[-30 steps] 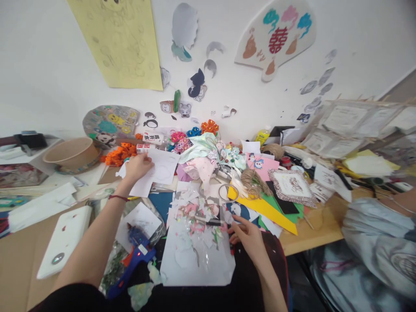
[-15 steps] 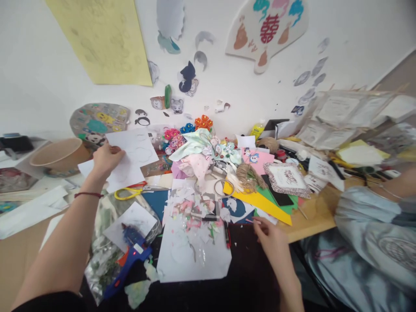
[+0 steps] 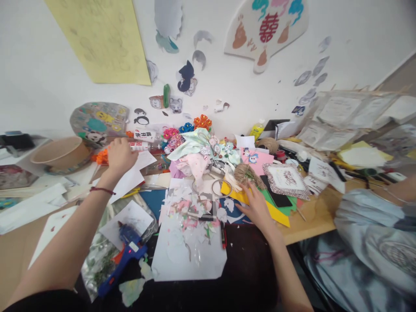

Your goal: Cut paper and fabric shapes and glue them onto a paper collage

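Left of the fabric heap (image 3: 191, 145), white sheets (image 3: 127, 183) lie by the curled left hand (image 3: 121, 156) — its hold can't be told; the right hand (image 3: 258, 209), loosely spread, seems empty near the yellow strip (image 3: 278, 215). Handle sheets lightly — paper likely creases.

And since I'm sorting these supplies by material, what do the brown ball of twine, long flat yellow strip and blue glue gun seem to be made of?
Brown ball of twine: looks like jute fibre; dull, coarse strands show.
Long flat yellow strip: matte card or perhaps felt; plain colour, straight edges.
Blue glue gun: probably moulded plastic; smooth, hard-looking casing.
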Tool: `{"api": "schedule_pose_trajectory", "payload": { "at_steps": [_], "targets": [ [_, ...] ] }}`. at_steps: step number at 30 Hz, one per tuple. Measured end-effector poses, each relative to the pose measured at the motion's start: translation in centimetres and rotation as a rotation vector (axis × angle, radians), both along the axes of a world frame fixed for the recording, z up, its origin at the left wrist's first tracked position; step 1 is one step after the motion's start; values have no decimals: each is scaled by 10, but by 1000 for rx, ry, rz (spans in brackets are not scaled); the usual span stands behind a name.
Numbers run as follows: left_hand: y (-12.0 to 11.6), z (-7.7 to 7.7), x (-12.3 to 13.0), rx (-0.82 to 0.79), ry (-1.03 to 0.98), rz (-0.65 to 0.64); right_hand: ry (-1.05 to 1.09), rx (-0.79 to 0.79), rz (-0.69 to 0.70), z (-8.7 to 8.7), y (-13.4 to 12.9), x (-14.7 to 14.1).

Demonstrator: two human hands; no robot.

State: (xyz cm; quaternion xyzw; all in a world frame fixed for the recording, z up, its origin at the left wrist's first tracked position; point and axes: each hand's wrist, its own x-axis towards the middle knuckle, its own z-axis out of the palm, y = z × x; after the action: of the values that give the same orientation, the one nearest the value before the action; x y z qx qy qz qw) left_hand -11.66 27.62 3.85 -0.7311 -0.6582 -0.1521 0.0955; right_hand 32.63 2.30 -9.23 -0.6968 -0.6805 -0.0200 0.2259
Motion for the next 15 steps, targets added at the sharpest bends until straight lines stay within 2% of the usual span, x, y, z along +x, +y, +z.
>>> {"api": "schedule_pose_trajectory", "payload": {
  "at_steps": [4, 7, 9, 15],
  "targets": [
    [-27, 8, 49, 14, 58, -207, 29, -110, -21, 9, 8, 8],
    [-53, 7, 90, 2, 54, -395, 57, -135, 42, 19, 6, 18],
    [-71, 6, 116, -19, 35, -561, 59, -119, 92, 23, 5, 24],
    [-122, -10, 171, -170, 10, -856, 104, -90, 153, 35, 12, 37]
  ]
}}
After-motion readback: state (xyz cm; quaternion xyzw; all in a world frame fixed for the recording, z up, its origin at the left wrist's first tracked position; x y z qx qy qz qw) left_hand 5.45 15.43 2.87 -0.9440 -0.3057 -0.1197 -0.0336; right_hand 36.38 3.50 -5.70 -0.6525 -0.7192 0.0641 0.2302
